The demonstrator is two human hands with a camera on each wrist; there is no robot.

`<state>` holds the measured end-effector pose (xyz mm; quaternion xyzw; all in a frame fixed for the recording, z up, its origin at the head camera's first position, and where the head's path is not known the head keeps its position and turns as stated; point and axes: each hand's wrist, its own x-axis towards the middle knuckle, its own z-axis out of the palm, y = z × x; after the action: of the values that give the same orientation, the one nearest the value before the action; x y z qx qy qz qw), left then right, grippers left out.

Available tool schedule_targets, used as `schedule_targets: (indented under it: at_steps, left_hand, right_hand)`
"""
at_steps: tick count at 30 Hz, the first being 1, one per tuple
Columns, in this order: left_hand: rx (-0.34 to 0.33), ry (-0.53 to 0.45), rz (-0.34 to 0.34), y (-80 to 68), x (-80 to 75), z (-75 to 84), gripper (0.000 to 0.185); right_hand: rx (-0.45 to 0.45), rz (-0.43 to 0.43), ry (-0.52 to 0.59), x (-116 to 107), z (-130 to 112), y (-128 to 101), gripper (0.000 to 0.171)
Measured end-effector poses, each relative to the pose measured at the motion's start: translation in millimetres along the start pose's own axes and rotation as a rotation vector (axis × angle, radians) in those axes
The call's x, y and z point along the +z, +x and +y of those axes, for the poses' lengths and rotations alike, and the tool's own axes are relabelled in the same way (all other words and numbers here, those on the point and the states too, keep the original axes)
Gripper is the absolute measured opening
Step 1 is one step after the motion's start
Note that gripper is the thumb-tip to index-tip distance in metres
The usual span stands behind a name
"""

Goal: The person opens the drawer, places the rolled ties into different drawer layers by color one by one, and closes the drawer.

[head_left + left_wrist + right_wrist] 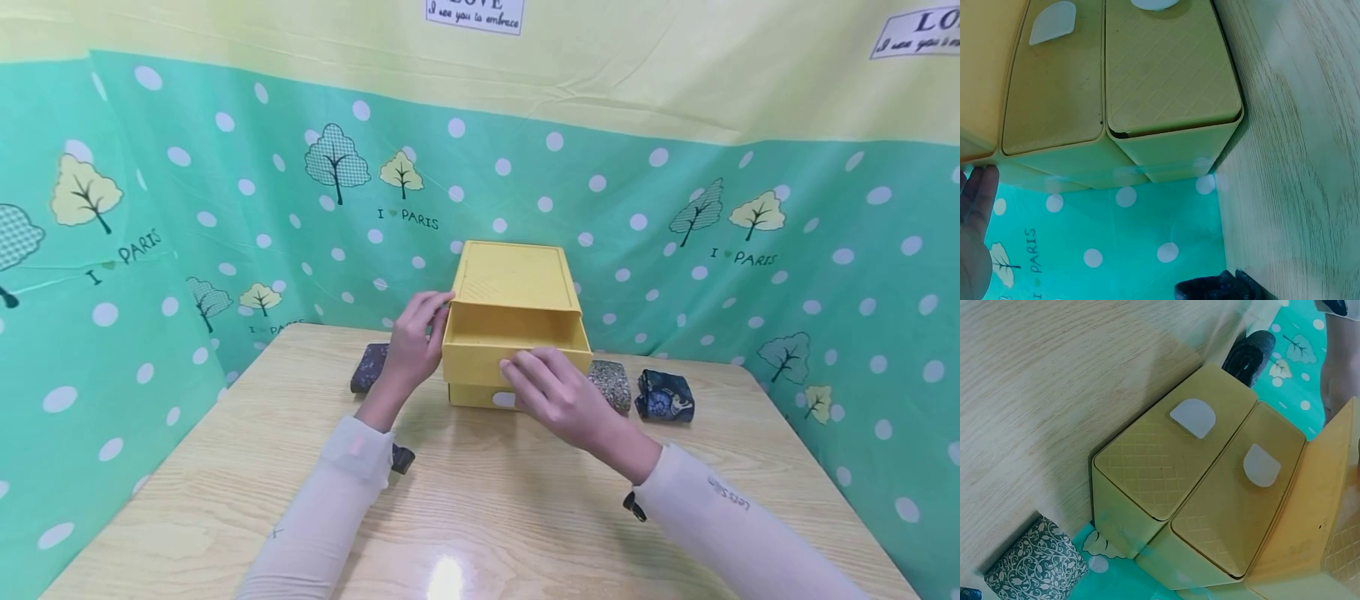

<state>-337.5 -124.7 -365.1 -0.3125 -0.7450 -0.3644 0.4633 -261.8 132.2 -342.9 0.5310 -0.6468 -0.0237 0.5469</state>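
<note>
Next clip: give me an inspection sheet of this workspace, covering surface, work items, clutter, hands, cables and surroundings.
Surface: light wood-grain table, with a glare spot near the front edge.
Work items: yellow drawer box; its top drawer is pulled out and looks empty; two lower drawer fronts shut in the wrist views.
Clutter: dark patterned rolls beside the box on both sides, one white-on-grey floral.
Hands: left hand rests against the box's left side; right hand grips the top drawer's front edge.
Cables: nothing seen.
Surroundings: teal polka-dot backdrop with trees and "I PARIS" print, yellow band above.
</note>
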Motion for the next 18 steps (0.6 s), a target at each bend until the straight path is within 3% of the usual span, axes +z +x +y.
schedule_targets:
  at_steps: [18]
  left_hand:
    - [0.006, 0.007, 0.002, -0.3, 0.1, -0.2, 0.025]
  right_hand:
    - [-0.015, 0.003, 0.005, -6.3, -2.9, 0.9, 0.025]
